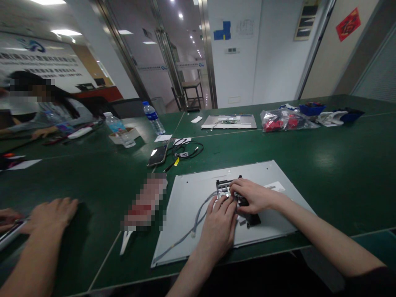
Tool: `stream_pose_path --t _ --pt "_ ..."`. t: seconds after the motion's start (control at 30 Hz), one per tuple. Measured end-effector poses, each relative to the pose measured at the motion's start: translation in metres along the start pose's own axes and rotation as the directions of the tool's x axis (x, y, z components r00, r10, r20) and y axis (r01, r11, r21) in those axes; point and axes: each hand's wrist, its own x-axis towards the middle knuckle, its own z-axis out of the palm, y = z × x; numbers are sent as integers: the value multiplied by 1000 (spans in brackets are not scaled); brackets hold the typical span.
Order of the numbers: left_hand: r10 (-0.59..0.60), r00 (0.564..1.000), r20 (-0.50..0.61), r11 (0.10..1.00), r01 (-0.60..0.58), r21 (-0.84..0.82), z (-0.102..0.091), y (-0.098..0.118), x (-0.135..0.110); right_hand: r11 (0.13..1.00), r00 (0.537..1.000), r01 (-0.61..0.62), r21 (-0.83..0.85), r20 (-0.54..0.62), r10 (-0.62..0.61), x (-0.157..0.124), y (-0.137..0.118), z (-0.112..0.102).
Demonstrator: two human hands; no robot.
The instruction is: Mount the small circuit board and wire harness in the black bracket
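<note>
Black part [254, 220]: lying on the panel [182, 206], whose flatness is likely keeping it steady. Left hand [218, 225]: resting bent-fingered on it, seemingly bracing. Right hand [255, 196]: touching it, fingers curled. Whether gripping: cannot tell.

Ceiling lights [66, 32] glow white at upper left; even, moderate light reaches the panel [185, 202]. The table [334, 175] carries a soft glare at right. Wide-angle distortion slants the pillar [99, 45]; the sign [40, 62] seems slightly blurred. Mosaic blocks hide patches at left.
</note>
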Motion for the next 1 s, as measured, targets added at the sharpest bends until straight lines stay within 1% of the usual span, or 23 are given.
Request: stream_pose_path --t 0.33,0.63,0.83,1.0 --pt "-1 1000 -1 1000 1 -1 -1 1 1 1000 999 -18 11 34 18 -3 1 -2" --pt "-11 1000 28 1000 11 -7 -2 2 0 1000 998 -9 22 62 8 -5 3 -1" --pt "-4 1000 25 1000 5 -7 -1 1 -2 1000 999 -11 6 48 11 -4 0 -9" --pt "-10 1000 24 1000 10 -9 -1 1 -3 1000 1000 7 -13 2 -7 -2 -2 -5"
